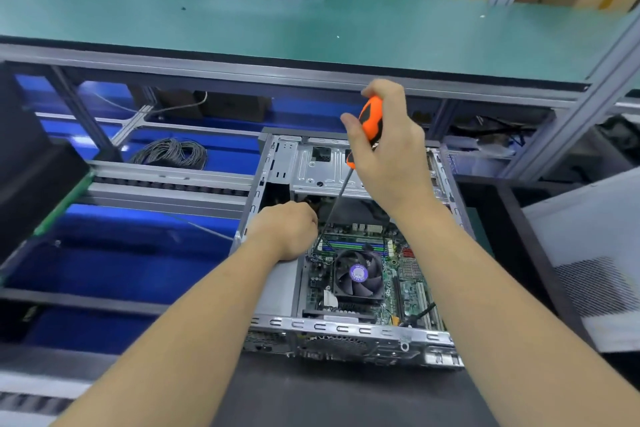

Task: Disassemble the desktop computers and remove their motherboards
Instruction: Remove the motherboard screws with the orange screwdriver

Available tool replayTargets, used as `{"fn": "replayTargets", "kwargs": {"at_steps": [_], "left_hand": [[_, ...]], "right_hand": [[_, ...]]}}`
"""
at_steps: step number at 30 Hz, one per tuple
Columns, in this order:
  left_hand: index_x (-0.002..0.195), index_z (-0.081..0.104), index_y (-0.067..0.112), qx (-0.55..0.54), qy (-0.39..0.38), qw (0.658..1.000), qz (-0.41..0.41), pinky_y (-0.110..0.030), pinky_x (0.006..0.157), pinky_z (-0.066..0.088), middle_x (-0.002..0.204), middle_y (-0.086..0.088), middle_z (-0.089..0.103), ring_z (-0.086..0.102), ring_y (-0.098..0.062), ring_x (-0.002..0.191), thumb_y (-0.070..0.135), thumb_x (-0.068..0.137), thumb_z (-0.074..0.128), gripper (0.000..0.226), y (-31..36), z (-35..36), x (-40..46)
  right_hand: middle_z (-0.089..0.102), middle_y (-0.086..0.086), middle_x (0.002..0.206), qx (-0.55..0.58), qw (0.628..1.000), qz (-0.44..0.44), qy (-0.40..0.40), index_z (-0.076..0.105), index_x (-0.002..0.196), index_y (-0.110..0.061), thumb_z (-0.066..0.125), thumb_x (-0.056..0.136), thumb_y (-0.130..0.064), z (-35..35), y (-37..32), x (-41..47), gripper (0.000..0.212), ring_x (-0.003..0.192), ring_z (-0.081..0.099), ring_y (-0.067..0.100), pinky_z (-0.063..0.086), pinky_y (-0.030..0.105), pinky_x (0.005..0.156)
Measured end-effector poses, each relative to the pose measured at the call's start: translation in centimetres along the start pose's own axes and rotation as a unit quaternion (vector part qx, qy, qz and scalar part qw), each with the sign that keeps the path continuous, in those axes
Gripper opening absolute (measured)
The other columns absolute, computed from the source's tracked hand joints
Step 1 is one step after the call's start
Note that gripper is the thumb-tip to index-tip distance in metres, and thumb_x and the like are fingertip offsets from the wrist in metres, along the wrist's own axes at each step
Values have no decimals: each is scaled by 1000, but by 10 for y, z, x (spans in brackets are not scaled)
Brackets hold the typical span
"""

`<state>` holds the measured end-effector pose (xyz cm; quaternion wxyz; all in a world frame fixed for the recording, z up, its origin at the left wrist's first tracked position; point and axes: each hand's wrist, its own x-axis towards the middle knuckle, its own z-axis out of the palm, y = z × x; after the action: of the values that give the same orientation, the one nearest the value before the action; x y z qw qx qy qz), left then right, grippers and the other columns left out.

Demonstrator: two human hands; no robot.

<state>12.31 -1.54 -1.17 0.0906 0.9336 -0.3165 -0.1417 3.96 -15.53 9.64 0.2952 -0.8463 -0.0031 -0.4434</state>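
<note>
An open desktop case lies on the dark bench, its green motherboard exposed with a black CPU fan in the middle. My right hand grips the orange-and-black handle of a screwdriver above the case. Its thin shaft slants down to the board's far left corner. My left hand is curled inside the case at that corner, beside the shaft's lower end. Whether its fingers hold the shaft or something else is hidden.
A silver drive cage fills the far end of the case. A removed white side panel lies to the right. A coil of grey cable sits on the blue conveyor at left. A green shelf overhangs the bench.
</note>
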Motion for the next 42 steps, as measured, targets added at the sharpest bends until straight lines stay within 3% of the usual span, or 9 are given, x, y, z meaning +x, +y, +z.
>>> {"fn": "replayTargets", "kwargs": {"at_steps": [8,16,21,25,27,30,35,38,42], "left_hand": [[84,71,26,5,0,1000,4,-37,73,55,86,3,71,63,-26,75,22,86,38,33,-1,1,0],[91,70,27,-3,12,1000,4,-38,75,54,93,1,70,63,-30,80,21,89,38,33,0,-1,-2],[95,68,24,-17,31,999,3,-35,70,53,91,-1,69,62,-30,78,19,89,38,31,0,-1,-4],[95,60,23,-34,44,998,1,-35,66,49,92,-1,65,59,-28,77,22,91,38,22,0,-1,-4],[98,59,26,-47,52,998,-1,-35,68,51,91,1,65,59,-26,76,25,92,39,21,-2,0,-5],[99,58,30,-58,60,996,12,-33,65,51,88,7,65,60,-21,75,34,90,42,19,-3,2,-3],[110,61,38,-95,69,992,35,-36,81,53,99,15,67,63,-15,91,48,96,49,21,-6,2,2],[100,65,36,-103,76,991,34,-39,80,55,92,13,67,63,-16,85,46,99,48,19,-7,3,2],[93,64,37,-123,76,989,36,-40,83,54,95,15,67,62,-14,89,43,99,51,16,-8,4,3]], "right_hand": [[31,-15,64,6,999,30,-20,47,119,-12,57,99,-28,9,8,2,27,56,42,5,31,13,54],[51,5,64,-36,994,16,-104,58,96,-10,60,96,-46,0,-15,28,36,62,46,24,42,39,59],[37,1,67,-359,893,-19,-271,39,73,-14,45,97,-61,1,-40,72,53,69,40,29,23,32,52],[57,-4,93,-224,848,-72,-476,59,101,-23,58,97,-32,-6,-47,96,10,81,51,18,37,30,70],[51,-14,88,-221,818,-56,-529,59,116,-23,60,96,-32,-8,-51,103,22,77,50,11,36,29,70],[49,-6,77,-329,800,-18,-501,58,102,-14,46,97,-60,-1,-54,106,47,66,54,19,38,32,59],[60,-12,85,-254,771,-74,-580,58,112,-24,64,92,-40,1,-63,108,26,73,63,11,48,33,67],[61,-3,46,-355,772,-52,-525,58,85,-10,48,95,-63,6,-62,109,55,42,60,13,42,33,53],[61,-7,90,-287,777,-88,-554,56,112,-21,64,91,-45,4,-59,109,32,74,61,15,47,33,68]]}}
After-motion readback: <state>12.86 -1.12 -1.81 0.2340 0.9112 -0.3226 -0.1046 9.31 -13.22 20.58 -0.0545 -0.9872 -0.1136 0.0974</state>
